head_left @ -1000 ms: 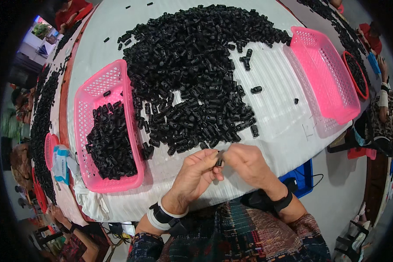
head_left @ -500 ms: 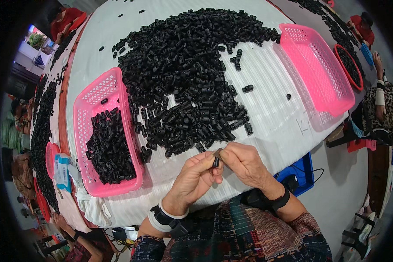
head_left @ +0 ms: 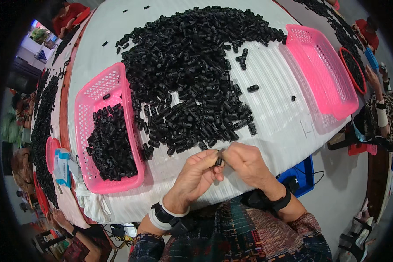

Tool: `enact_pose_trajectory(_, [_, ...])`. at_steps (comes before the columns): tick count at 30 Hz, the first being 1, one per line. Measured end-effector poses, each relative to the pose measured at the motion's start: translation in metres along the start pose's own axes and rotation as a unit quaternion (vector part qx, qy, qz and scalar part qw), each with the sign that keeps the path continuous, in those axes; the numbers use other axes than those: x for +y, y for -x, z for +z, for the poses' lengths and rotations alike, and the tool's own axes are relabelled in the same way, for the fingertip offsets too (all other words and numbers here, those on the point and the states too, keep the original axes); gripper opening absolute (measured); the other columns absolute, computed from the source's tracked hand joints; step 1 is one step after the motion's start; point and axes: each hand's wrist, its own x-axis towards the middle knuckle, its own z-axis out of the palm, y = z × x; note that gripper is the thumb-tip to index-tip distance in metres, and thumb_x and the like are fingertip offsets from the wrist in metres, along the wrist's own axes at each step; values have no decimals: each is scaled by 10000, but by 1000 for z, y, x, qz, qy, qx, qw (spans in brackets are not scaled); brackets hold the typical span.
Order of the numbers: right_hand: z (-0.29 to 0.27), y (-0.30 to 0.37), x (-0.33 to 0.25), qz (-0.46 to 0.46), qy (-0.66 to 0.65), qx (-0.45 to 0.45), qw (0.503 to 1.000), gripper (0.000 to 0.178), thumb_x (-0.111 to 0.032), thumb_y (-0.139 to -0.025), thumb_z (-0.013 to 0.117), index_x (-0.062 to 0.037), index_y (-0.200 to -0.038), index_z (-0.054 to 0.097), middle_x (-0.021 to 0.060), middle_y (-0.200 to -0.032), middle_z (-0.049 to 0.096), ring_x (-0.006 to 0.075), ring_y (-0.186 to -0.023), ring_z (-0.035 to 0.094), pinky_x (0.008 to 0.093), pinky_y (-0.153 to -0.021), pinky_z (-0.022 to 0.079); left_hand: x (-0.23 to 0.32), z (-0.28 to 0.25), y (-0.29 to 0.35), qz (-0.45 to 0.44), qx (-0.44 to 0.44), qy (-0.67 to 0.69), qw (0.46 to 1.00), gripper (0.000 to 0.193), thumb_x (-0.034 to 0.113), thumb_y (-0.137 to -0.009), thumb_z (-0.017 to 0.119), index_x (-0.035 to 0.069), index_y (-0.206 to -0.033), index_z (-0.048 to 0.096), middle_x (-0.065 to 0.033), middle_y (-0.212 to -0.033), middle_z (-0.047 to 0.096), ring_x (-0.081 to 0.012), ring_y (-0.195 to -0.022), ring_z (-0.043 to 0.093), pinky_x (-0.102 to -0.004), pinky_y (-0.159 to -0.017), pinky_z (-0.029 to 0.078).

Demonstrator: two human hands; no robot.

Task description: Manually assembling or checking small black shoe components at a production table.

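Observation:
Above the near edge of the table, my left hand (head_left: 196,174) pinches a small black cylindrical plastic piece (head_left: 218,161) between thumb and fingers. My right hand (head_left: 245,165) is right beside it, its fingers curled tight. A thin greyish edge (head_left: 221,151) shows between the two hands; its kind is too small to tell. Just beyond them spreads a big heap of similar black plastic pieces (head_left: 183,65). To the left stands a pink perforated basket (head_left: 84,131), partly filled with more of these pieces.
An empty pink basket (head_left: 325,72) is at the table's right side. A few loose pieces (head_left: 253,88) lie between it and the heap. A white cloth (head_left: 91,205) and a blue-white packet (head_left: 62,168) are at left; a blue bin (head_left: 308,174) sits below the right edge. Other people work nearby.
My right hand has turned slightly, its fingers more curled over the thin edge. My left hand keeps its pinch on the black piece. The whole view has shifted a little.

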Motion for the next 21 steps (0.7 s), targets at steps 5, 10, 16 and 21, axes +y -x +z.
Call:
enact_pose_trajectory(5, [-7, 3, -7, -97, -26, 124, 987, 148, -110, -750, 633, 2, -836, 589, 105, -715, 549, 225, -624, 557, 309, -536, 440, -1, -1, -2, 5, -39, 20, 999, 165, 156, -882, 531, -5, -899, 566, -57, -777, 574, -118, -652, 534, -256, -598, 473])
enact_pose_trajectory(10, [5, 7, -16, -227, 159, 183, 943, 504, -161, -509, 737, 7, -965, 602, 82, -780, 553, 231, -615, 554, 310, -521, 440, -5, 18, 3, 40, 40, 9, 998, 180, 182, -897, 512, 17, -935, 572, -54, -806, 599, -122, -688, 565, -271, -647, 491])
enact_pose_trajectory(16, [11, 6, -15, -321, 220, 227, 893, 423, -113, -540, 655, 23, -939, 625, 44, -671, 520, 178, -497, 453, 297, -429, 328, -2, 31, 19, 74, 12, -13, 997, 154, 196, -892, 529, 51, -887, 582, -16, -747, 581, -90, -691, 535, -251, -697, 435])
enact_pose_trajectory(21, [11, 11, -22, -336, 209, 197, 897, 365, -49, -566, 713, -6, -919, 631, 47, -691, 539, 194, -487, 447, 293, -426, 335, -3, 30, 31, 91, 16, -21, 996, 151, 192, -894, 527, 54, -856, 573, -7, -742, 577, -87, -693, 533, -239, -673, 429])
